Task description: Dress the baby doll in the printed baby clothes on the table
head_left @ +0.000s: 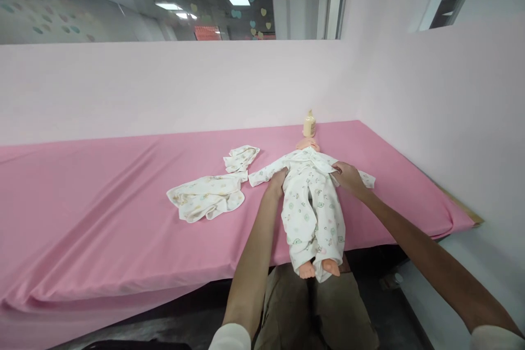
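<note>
A baby doll [312, 205] in a white printed sleepsuit lies on its back on the pink sheet [102, 213], head away from me and bare feet over the near edge. My left hand [277, 181] grips the doll's side under its arm, fingers closed on the cloth. My right hand [346, 176] holds the other side at the chest, fingers curled into the suit.
A crumpled white printed garment [207, 197] and a smaller folded piece [241, 157] lie left of the doll. A baby bottle [309, 123] stands beyond the doll's head by the pink wall. The table's right edge [459, 205] meets a side wall.
</note>
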`<state>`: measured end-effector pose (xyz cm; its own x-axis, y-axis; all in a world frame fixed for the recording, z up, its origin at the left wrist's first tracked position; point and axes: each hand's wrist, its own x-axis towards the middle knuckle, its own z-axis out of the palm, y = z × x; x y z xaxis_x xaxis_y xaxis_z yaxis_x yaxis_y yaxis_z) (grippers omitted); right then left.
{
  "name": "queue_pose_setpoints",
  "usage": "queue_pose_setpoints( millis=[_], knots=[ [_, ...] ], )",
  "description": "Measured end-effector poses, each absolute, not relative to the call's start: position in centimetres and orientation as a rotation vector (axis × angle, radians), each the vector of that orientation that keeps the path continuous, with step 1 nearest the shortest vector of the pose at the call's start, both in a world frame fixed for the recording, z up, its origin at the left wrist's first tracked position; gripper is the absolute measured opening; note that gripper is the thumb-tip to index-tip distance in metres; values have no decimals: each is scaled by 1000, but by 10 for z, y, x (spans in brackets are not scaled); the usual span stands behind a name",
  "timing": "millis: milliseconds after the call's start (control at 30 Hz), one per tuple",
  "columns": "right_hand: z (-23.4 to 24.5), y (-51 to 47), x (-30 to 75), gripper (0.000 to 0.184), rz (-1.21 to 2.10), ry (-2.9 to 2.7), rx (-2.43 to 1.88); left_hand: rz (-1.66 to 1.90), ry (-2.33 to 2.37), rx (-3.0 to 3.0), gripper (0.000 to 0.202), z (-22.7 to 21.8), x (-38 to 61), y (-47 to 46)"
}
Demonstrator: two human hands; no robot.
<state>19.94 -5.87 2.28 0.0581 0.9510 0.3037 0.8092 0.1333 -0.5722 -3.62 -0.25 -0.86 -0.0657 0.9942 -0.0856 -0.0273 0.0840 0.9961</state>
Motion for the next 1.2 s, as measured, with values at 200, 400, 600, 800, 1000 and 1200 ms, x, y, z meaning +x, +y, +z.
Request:
queue_pose_setpoints(
  millis=[200,400,600,800,1000,1200],
  knots=[
    [26,-71,194,18,294,-1657,-1539,1196,1400,1541,31,13,-43,-24],
    [11,-84,186,21,33,-1695,-1396,1273,1506,1968,17,28,-47,-28],
    [-21,-88,201,17,55,-1763,-1567,1218,1517,2404,27,3,-74,-68],
    [-29,-88,204,9,68,-1720,-1746,1048,1657,2263,29,-15,-80,-69],
    [-30,-90,200,21,24,-1776,-1864,679,1867,2310,20,-12,-77,-59],
    [-23,-108,219,28,60,-1741,-1983,482,1981,2354,21,-4,-82,-82]
  ],
)
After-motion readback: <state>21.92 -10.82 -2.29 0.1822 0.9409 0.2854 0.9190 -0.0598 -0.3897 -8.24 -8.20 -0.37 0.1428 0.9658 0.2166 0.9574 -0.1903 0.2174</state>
